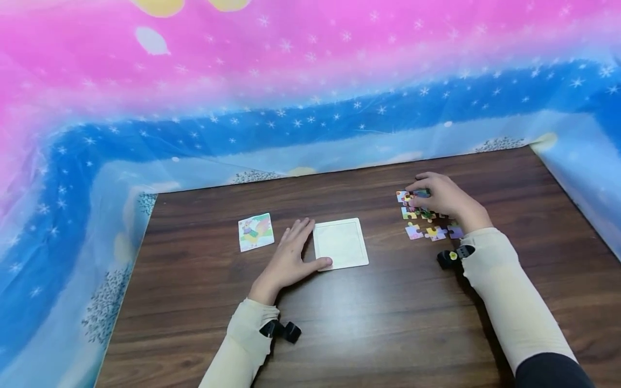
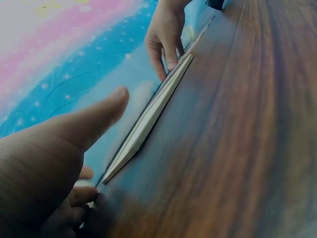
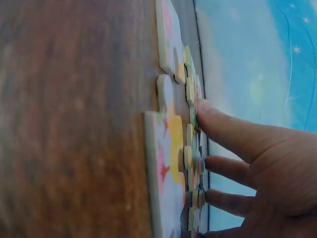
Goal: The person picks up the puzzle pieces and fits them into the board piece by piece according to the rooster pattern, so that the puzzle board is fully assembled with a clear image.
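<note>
My left hand [image 1: 288, 258] lies beside a pale square puzzle tray [image 1: 340, 243], its fingers stretched along the left edge and its thumb at the lower left corner. In the left wrist view the tray [image 2: 153, 111] appears nearly edge-on, with the thumb raised off the tabletop. Over at the right, my right hand [image 1: 443, 196] reaches across a group of colourful jigsaw pieces [image 1: 435, 233]. The right wrist view has its thumb [image 3: 218, 121] touching pieces in the far rows, fingers spread. Some pieces are hidden under that hand.
A small square picture card [image 1: 256, 231] lies left of the tray on the dark wooden table [image 1: 378, 318]. A pink and blue patterned cloth [image 1: 310, 97] hangs along the table's back and sides. Each wrist wears a black strapped camera.
</note>
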